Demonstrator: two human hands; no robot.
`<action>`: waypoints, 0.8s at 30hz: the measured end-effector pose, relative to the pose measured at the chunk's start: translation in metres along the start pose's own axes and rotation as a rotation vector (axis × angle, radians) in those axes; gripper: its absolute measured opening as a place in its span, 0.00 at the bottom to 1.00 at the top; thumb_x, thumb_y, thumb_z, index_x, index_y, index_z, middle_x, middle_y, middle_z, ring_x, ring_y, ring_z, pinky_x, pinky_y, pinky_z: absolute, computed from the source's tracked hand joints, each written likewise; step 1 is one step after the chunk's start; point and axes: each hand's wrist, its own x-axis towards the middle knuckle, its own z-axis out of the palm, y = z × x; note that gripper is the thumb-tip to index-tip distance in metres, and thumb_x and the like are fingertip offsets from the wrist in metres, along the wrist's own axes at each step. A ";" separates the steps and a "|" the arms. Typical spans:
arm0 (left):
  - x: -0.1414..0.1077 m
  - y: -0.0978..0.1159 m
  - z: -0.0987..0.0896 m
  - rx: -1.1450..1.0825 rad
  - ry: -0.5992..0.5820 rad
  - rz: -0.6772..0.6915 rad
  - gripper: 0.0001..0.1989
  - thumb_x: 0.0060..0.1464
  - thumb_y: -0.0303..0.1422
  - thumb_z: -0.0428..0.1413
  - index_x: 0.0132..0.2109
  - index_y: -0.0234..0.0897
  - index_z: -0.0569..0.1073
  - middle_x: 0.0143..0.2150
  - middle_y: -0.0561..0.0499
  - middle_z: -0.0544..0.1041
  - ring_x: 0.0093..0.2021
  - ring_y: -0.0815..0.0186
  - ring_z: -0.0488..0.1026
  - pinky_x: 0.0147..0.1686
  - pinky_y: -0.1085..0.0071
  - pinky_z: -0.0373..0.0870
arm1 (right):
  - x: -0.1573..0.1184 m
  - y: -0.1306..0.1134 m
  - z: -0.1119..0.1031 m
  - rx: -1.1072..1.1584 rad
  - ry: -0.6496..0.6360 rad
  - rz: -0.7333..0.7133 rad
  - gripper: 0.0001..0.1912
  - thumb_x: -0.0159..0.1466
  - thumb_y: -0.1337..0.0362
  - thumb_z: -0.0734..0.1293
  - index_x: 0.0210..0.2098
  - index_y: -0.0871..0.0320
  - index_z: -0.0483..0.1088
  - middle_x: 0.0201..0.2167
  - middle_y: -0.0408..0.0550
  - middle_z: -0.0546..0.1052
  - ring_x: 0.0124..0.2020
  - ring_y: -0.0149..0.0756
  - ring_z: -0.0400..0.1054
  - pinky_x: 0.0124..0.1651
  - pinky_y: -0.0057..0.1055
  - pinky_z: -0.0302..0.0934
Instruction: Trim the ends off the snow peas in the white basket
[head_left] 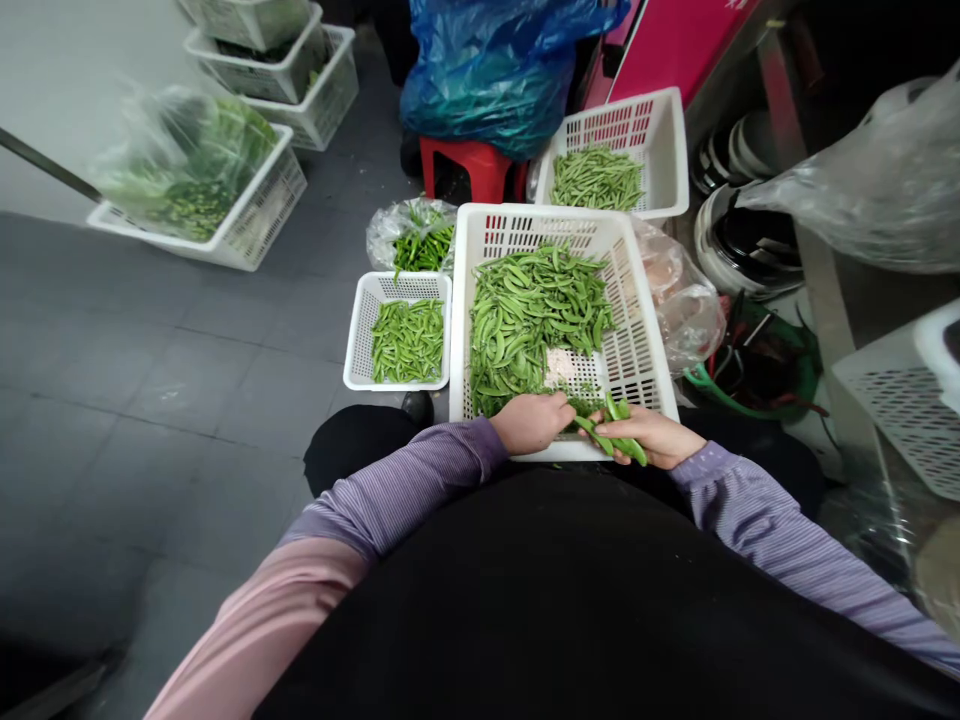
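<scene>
A few snow pea pods (pixel 628 447) lie slantwise, their long axes running from the left hand's fingertips down toward the right hand's palm side; a couple of tips point up and away from the body. Below both hands is a large white slotted basket (pixel 460 320) with a heap of similar pods (pixel 540 300) beyond the left hand. Gray floor tiles (pixel 210 340) spread left of the hands, a small white basket (pixel 352 335) nearer; a red stool (pixel 476 165) stands farther ahead. The held pods sit in the right hand (pixel 658 437), gripped by its fingers, just right of the left hand (pixel 531 423), which is curled; whether it pinches a pod's end is unclear.
</scene>
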 end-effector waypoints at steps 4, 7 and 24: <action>0.001 -0.003 -0.002 -0.093 -0.118 0.049 0.11 0.53 0.29 0.44 0.35 0.31 0.71 0.34 0.44 0.73 0.31 0.65 0.70 0.29 0.73 0.63 | 0.008 -0.018 0.001 -0.598 -0.061 -0.092 0.16 0.45 0.54 0.70 0.27 0.59 0.67 0.17 0.38 0.64 0.19 0.26 0.54 0.22 0.26 0.49; 0.002 -0.004 -0.007 -0.351 -0.046 0.017 0.11 0.51 0.30 0.45 0.27 0.32 0.69 0.26 0.48 0.71 0.27 0.69 0.67 0.29 0.74 0.61 | 0.010 -0.032 0.009 -0.811 -0.130 -0.206 0.14 0.45 0.55 0.69 0.21 0.59 0.64 0.17 0.38 0.63 0.20 0.26 0.53 0.24 0.26 0.48; 0.005 -0.012 0.023 -0.339 -0.162 -0.348 0.16 0.48 0.26 0.45 0.42 0.33 0.72 0.38 0.44 0.73 0.34 0.65 0.71 0.34 0.71 0.67 | 0.135 -0.012 -0.019 -0.353 0.820 -0.253 0.17 0.49 0.56 0.66 0.35 0.60 0.70 0.28 0.50 0.75 0.31 0.40 0.68 0.34 0.34 0.62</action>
